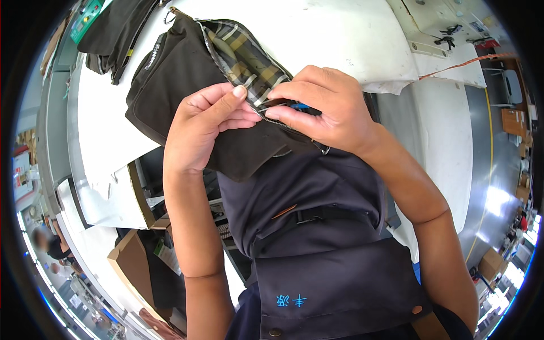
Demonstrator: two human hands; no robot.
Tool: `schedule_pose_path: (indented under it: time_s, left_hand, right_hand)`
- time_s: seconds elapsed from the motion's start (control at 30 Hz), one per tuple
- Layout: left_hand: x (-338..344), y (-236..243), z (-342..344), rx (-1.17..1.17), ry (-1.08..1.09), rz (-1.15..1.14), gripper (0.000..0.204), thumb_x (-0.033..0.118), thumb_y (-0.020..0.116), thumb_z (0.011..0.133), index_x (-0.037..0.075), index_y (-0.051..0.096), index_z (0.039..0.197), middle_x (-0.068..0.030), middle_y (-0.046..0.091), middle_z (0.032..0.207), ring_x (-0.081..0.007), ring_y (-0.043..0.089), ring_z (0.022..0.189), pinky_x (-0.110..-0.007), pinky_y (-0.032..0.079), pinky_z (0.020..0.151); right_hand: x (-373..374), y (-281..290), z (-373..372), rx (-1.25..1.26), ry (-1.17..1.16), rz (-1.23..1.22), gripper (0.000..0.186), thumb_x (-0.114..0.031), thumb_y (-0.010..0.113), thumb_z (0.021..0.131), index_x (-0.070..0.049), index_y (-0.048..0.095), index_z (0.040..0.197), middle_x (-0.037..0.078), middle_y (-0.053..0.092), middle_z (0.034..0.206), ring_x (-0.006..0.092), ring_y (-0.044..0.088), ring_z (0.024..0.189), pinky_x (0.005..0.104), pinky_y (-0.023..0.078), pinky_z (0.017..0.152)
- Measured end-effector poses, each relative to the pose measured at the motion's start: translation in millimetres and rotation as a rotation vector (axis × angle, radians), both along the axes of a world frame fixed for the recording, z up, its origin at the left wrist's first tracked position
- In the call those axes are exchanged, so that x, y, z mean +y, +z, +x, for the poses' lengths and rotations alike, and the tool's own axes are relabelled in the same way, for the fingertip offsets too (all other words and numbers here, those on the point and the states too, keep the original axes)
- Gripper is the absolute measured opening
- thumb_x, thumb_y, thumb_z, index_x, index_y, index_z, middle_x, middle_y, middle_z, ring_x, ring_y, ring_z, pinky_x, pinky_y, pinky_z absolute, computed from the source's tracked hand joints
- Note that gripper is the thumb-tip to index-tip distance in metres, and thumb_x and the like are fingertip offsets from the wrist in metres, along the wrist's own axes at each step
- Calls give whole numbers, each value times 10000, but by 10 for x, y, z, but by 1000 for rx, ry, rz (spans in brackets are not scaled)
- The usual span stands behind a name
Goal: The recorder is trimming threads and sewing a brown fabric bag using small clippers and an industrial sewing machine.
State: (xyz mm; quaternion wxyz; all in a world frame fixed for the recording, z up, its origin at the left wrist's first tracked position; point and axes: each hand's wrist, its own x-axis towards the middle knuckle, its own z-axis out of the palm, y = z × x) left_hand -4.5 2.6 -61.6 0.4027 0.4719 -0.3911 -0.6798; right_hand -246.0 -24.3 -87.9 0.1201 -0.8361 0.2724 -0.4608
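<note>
A dark brown fabric bag lies at the table's near edge and hangs toward my lap. Its long metal zipper stands apart, and a checked lining in olive, black and white shows inside. My left hand is closed on the zippered edge, thumb on top and fingers beneath. In my right hand is a slim hand tool with black and blue parts, held in a pinch. Its thin tip meets the zipper edge just beside my left fingertips. My right fingers cover most of the tool, so its exact kind is hidden.
Another dark bag lies at the upper left of the white table. A machine base stands at the far right, with an orange cord nearby. An open cardboard box sits low on the left. A distant person is at far left.
</note>
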Motion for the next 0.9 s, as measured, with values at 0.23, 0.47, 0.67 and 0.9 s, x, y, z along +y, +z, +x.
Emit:
schedule_pose_path:
  time_s: [0.23, 0.47, 0.67, 0.9]
  left_hand:
    - [14, -2, -31, -50, 9, -5, 231, 232, 665, 1060, 12, 728, 1022, -62, 762, 907, -157, 764, 820, -306, 632, 798]
    - [10, -6, -30, -57, 9, -6, 230, 223, 660, 1062, 7, 728, 1024, -66, 764, 910, -158, 766, 823, -307, 635, 796]
    - [16, 12, -59, -84, 24, -9, 230, 219, 663, 1059, 4, 729, 1015, -65, 761, 892, -157, 766, 804, -307, 638, 784]
    - [16, 13, -66, -82, 19, -9, 228, 218, 666, 1058, 5, 731, 1010, -65, 760, 887, -157, 766, 800, -306, 639, 781]
  right_hand:
    - [-1, -33, 5, -25, -30, 69, 216, -212, 880, 798, -141, 764, 967, 4, 632, 815, 205, 611, 647, 340, 487, 602]
    - [-19, 43, -32, 88, -63, -11, 201, -250, 871, 807, -157, 752, 938, -14, 617, 803, 191, 591, 628, 336, 463, 595]
    - [-32, 72, -56, 129, -53, -60, 192, -263, 855, 815, -168, 744, 938, -31, 607, 803, 175, 583, 650, 329, 457, 612]
    - [-42, 103, -77, 161, -36, -109, 193, -271, 847, 821, -164, 741, 942, -39, 605, 815, 154, 586, 681, 321, 449, 617]
